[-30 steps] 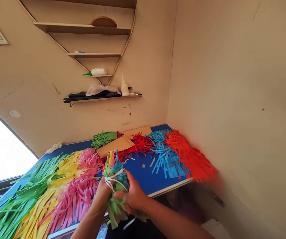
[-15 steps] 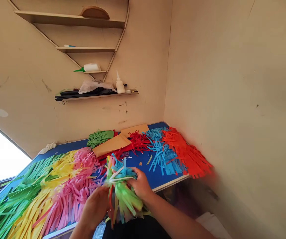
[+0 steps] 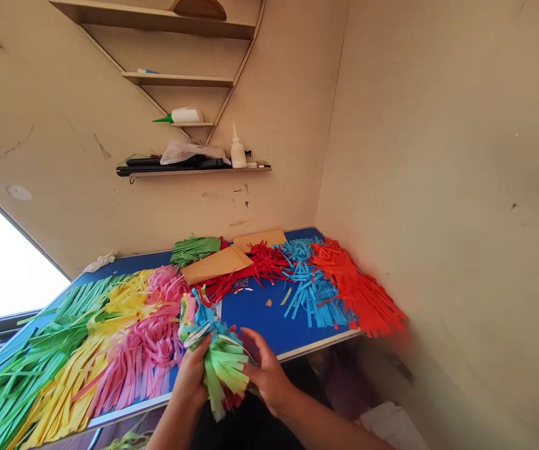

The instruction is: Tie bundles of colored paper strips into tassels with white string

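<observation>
A tassel of multicoloured paper strips [image 3: 225, 362], blue and pink above and pale green below, is in front of me near the table's front edge. A whitish tie crosses its middle. My left hand [image 3: 191, 378] is closed around its left side, the thumb lying over the tied part. At its right side my right hand [image 3: 269, 375] is half curled, with thumb and fingers apart beside the strips. Whether its fingertips touch the strips is hard to see. Pink fringed strips [image 3: 150, 337] are on the table just left of the tassel.
On the blue table [image 3: 264, 322] are green fringe [image 3: 63, 337], yellow fringe [image 3: 72, 375], blue fringe [image 3: 314, 290], orange-red fringe [image 3: 358, 294] and red strips [image 3: 269, 262]. Tan card pieces [image 3: 217, 264] are at the back. Above, a wall shelf [image 3: 194, 172] carries a white bottle [image 3: 238, 153].
The tassel has shifted slightly left and tilted. My left hand has come up onto its tied part, while my right hand has loosened from it, its fingers now apart. The view has turned slightly left.
</observation>
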Motion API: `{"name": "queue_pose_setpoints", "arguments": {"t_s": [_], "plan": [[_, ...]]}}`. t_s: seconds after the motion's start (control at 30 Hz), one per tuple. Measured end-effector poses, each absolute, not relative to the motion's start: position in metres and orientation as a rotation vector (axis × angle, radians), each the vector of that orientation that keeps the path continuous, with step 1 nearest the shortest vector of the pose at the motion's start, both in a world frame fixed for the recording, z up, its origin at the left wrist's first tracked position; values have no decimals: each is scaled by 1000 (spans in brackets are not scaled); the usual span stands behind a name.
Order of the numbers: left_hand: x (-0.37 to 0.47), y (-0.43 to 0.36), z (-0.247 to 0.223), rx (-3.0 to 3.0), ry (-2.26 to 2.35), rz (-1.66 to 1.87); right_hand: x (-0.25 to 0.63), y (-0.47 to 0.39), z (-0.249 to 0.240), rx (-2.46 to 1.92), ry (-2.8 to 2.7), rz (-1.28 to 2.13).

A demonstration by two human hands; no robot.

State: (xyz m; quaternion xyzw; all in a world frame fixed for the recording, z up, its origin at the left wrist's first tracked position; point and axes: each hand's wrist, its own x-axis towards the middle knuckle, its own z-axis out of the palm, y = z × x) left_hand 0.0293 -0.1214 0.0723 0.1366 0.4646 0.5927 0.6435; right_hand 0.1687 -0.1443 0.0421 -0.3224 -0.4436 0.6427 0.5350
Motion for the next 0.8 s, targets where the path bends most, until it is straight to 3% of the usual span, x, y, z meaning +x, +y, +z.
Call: {"name": "queue_pose_setpoints", "arguments": {"t_s": [0.13, 0.2, 0.4, 0.6, 0.73, 0.8], "plan": [[-3, -119, 85, 264, 1125, 1340, 203, -158, 30, -796, -1191, 2147], [-20, -123, 91, 266, 1154, 1319, 225, -154, 31, -806, -1279, 2231], [-26, -141, 89, 679, 1074, 1103, 263, -100, 53, -909, -1289, 1968], [30, -140, 79, 1323, 892, 529, 226, -64, 73, -870, -1443, 1783], [45, -131, 70, 1128, 974, 644, 217, -57, 104, -677, -1948, 1791], [49, -124, 64, 999, 1047, 809, 217, -63, 120, -640, -2368, 1416]]}}
